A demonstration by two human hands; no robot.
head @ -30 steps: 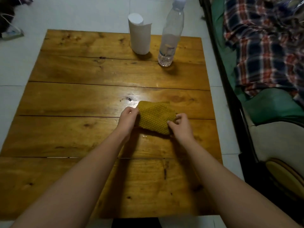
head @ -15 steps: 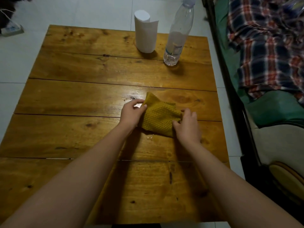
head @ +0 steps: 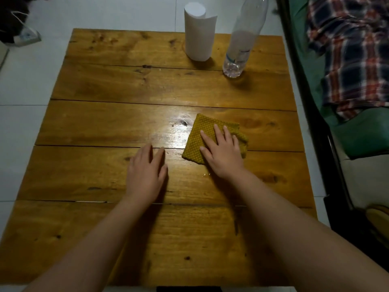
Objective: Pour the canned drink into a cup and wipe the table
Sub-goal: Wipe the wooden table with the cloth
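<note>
A folded mustard-yellow cloth (head: 203, 133) lies flat on the wooden table (head: 105, 114), right of centre. My right hand (head: 223, 152) presses flat on top of it, fingers spread. My left hand (head: 147, 171) rests palm down on the bare wood just left of the cloth, not touching it. A shiny wet patch (head: 172, 131) shows on the plank left of the cloth. No can or cup is in view.
A white paper towel roll (head: 199, 34) and a clear plastic bottle (head: 242, 43) stand at the table's far edge. A dark bed frame (head: 305, 106) with a plaid blanket (head: 353, 49) runs along the right side. White tiled floor surrounds the table.
Both hands had been pinching the cloth's edges. Now the left hand has let go and lies on the table, and the right hand is flat on the cloth.
</note>
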